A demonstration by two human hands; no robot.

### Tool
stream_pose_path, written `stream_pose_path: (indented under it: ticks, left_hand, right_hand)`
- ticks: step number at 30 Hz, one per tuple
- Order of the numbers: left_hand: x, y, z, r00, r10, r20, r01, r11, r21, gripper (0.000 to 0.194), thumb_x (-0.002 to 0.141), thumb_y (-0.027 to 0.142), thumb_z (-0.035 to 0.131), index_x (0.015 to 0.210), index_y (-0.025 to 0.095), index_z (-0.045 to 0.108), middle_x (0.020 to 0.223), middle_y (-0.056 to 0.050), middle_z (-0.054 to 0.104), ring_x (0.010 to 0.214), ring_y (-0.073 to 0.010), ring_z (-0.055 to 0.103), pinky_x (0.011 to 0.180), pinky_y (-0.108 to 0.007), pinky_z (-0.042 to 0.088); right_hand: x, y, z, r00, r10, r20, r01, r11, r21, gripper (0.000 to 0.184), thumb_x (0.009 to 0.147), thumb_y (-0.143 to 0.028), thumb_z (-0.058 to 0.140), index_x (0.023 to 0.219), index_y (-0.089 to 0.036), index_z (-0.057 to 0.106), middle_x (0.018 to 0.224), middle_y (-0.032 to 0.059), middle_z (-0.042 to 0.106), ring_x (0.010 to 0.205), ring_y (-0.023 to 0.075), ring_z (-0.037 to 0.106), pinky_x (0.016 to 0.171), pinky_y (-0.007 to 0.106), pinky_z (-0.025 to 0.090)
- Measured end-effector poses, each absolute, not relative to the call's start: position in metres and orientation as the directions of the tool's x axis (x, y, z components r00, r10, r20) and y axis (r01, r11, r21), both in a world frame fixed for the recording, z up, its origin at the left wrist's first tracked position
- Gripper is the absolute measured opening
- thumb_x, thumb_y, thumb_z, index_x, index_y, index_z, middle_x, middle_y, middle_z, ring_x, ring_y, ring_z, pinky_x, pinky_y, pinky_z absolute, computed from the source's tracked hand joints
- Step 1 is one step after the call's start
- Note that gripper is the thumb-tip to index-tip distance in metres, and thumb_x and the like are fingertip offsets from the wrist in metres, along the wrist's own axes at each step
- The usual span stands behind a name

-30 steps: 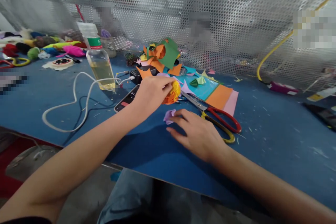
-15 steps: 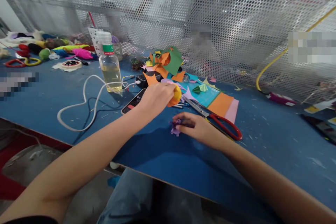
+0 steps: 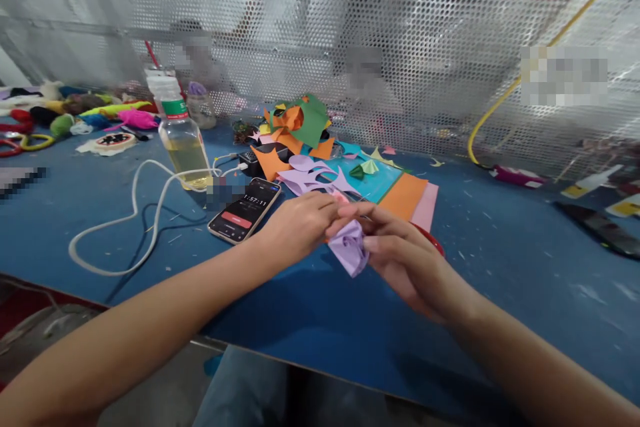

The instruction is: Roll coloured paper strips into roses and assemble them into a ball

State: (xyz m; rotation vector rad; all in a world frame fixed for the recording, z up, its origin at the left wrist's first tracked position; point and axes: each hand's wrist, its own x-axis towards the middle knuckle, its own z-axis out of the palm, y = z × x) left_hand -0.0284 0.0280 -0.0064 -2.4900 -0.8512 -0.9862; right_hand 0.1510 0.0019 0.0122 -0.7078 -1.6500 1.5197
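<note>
Both my hands meet above the blue table (image 3: pixel 525 280) and pinch a small crumpled lilac paper piece (image 3: pixel 349 248). My left hand (image 3: pixel 300 223) is closed with its fingertips at the paper's top. My right hand (image 3: pixel 403 260) wraps round the piece from the right. A sliver of orange shows between my hands; the yellow-orange paper ball is otherwise hidden. Just behind my hands lie lilac paper cut-outs (image 3: pixel 310 173).
A phone (image 3: pixel 245 209) with a running timer lies left of my hands, a white cable (image 3: pixel 135 207) beside it. A bottle (image 3: pixel 179 133) of yellowish liquid stands further left. Coloured paper sheets (image 3: pixel 400 193) and a scrap pile (image 3: pixel 300 120) sit behind. A perforated metal screen (image 3: pixel 400 27) backs the table.
My right hand picked the lilac piece off the table and lifted it. My left hand came back from the paper sheets to meet it. The scissors are now hidden behind my hands.
</note>
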Motion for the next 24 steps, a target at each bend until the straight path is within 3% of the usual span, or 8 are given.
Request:
stream_pose_path:
  ticks: [4,9,12,15,19,24]
  left_hand:
    - [-0.017,0.028,-0.008,0.458,0.453,0.765,0.607,-0.788,0.104,0.012,0.08,0.007,0.056,0.081,0.012,0.067,0.083,-0.008,0.073,0.076,-0.0163,0.069,0.069,-0.026,0.056]
    - [-0.009,0.025,-0.004,0.34,0.606,0.719,0.577,-0.738,0.35,0.016,0.079,0.008,0.059,0.084,0.016,0.072,0.085,-0.004,0.075,0.074,-0.0122,0.07,0.062,-0.019,0.057]
    - [-0.01,0.021,0.0,0.315,0.674,0.668,0.588,-0.691,0.42,0.016,0.08,0.012,0.06,0.085,0.018,0.073,0.086,-0.003,0.075,0.074,-0.0123,0.07,0.061,-0.018,0.057]
    - [-0.012,0.02,0.003,0.321,0.662,0.677,0.58,-0.702,0.412,0.013,0.079,0.018,0.065,0.089,0.017,0.073,0.09,-0.005,0.075,0.079,-0.0148,0.071,0.065,-0.021,0.059]
    - [-0.013,0.02,0.002,0.347,0.562,0.751,0.581,-0.757,0.298,0.016,0.073,0.02,0.073,0.089,0.016,0.073,0.089,-0.006,0.075,0.083,-0.0176,0.071,0.072,-0.026,0.06]
    - [-0.013,0.02,0.0,0.336,0.473,0.815,0.6,-0.774,0.202,0.012,0.075,0.02,0.072,0.085,0.014,0.073,0.085,-0.008,0.076,0.079,-0.0181,0.072,0.072,-0.027,0.06]
  right_hand:
    - [0.155,0.011,0.001,-0.408,0.9,0.153,-0.059,0.142,-0.988,0.021,0.076,-0.027,0.053,0.096,-0.024,0.048,0.083,0.0004,0.059,0.065,0.0125,0.052,0.059,0.027,0.042]
    - [0.168,0.023,-0.005,-0.393,0.899,0.192,-0.021,0.2,-0.98,0.015,0.075,-0.023,0.052,0.086,-0.023,0.044,0.068,-0.0056,0.05,0.056,0.0094,0.043,0.053,0.024,0.034]
    - [0.172,0.027,-0.004,-0.402,0.891,0.212,0.038,0.248,-0.968,0.011,0.075,-0.022,0.052,0.082,-0.022,0.044,0.066,-0.0067,0.046,0.056,0.0086,0.041,0.053,0.024,0.033]
    - [0.174,0.026,0.0,-0.425,0.877,0.224,0.108,0.295,-0.949,0.006,0.078,-0.02,0.051,0.082,-0.021,0.046,0.068,-0.0053,0.049,0.061,0.0097,0.046,0.058,0.025,0.037]
    - [0.175,0.02,0.005,-0.464,0.857,0.222,0.101,0.3,-0.949,0.005,0.08,-0.017,0.049,0.084,-0.02,0.05,0.076,-0.0016,0.057,0.07,0.0107,0.055,0.065,0.025,0.044]
    - [0.174,0.016,0.003,-0.45,0.867,0.215,0.141,0.306,-0.941,0.014,0.08,-0.029,0.061,0.091,-0.021,0.055,0.084,-0.0005,0.061,0.074,0.0122,0.058,0.068,0.026,0.048]
